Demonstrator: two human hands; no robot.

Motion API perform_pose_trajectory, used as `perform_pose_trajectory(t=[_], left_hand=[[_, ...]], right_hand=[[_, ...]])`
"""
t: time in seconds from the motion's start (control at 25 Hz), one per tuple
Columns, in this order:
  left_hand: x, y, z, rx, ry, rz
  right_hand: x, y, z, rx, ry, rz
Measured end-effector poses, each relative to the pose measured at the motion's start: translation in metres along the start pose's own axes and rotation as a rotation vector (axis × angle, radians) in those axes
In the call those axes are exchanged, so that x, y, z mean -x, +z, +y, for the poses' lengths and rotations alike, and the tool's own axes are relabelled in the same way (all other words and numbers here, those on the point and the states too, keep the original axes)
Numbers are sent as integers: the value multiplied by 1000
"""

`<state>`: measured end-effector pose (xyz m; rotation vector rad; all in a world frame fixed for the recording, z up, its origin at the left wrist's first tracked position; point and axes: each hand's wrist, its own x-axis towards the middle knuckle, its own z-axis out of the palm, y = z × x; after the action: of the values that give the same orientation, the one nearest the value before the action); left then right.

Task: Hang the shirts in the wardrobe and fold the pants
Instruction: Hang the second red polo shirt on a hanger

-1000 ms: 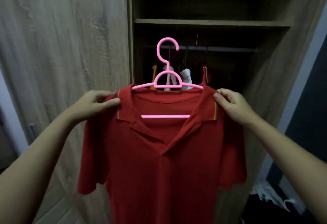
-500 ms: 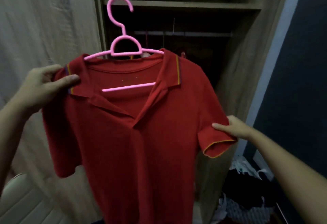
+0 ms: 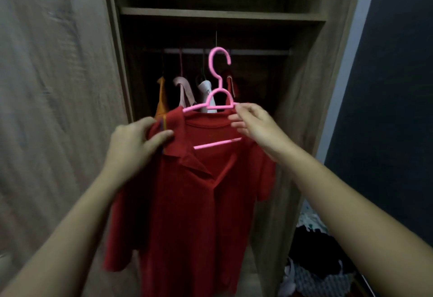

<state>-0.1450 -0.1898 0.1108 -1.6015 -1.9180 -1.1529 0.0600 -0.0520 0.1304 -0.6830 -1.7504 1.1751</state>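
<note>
Red polo shirt (image 3: 187, 203) is on a pink plastic hanger (image 3: 219, 81), held up in front of the open wardrobe (image 3: 302, 109). The hook looks level with the rail (image 3: 257, 51) but nearer to us, so we judge it not yet hung. For this shirt only the hooking-on is left. Four hung garments (image 3: 185, 90) (orange, pale pink, white, red) are on the rail already. A pile of clothes (image 3: 316, 261) lies low at the right, so we judge more work remains; we see no folded pants. Left hand (image 3: 133, 146) grips the collar on the side toward the wardrobe door (image 3: 58, 85), thumb pressed over the cloth and fingers curled behind. Right hand (image 3: 255, 125) is at the hanger's other arm, fingers loosely extended toward it and the neckline. With the blur we cannot tell whether they pinch anything. Shirt: soft matte knit, limp vertical folds, yellow stripe at the collar edge. Hanger: thin smooth rigid rod, round hook, small arch, straight crossbar showing through the neck opening. Wardrobe: flat wood-grain panels, a shelf (image 3: 222, 14) above the rail.
</note>
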Motion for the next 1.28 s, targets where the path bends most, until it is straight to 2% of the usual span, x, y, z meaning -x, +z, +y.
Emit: perform_pose_trajectory(t=[0.08,0.2,0.36,0.48,0.64,0.84,0.92,1.04,1.16,1.28], left_hand=[[3,30,27,-112,-38,34],[4,64,67,-146,-94,3],[-10,90,100,18,-76,-119],[-35,104,104,258,-174,-245],[-82,150,85,213,-190,-60],[-150,216,71,380,-154,68],[-177,237,61,372,-236,45],[-199,267,61,341,-369,-91],[-200,294,74,211,-315,-78],[-200,307,83,211,-270,-20]], right_hand=[[-10,21,-10,-89,151,-55],[-21,25,-14,-183,180,50],[-41,-12,-10,-270,234,152],[-63,-40,-2,-224,279,153],[-105,-67,18,-120,212,180],[-177,-101,40,68,154,198],[-207,-113,46,84,144,171],[-251,-121,53,85,117,143],[-289,-119,60,117,80,125],[-319,-117,63,144,46,100]])
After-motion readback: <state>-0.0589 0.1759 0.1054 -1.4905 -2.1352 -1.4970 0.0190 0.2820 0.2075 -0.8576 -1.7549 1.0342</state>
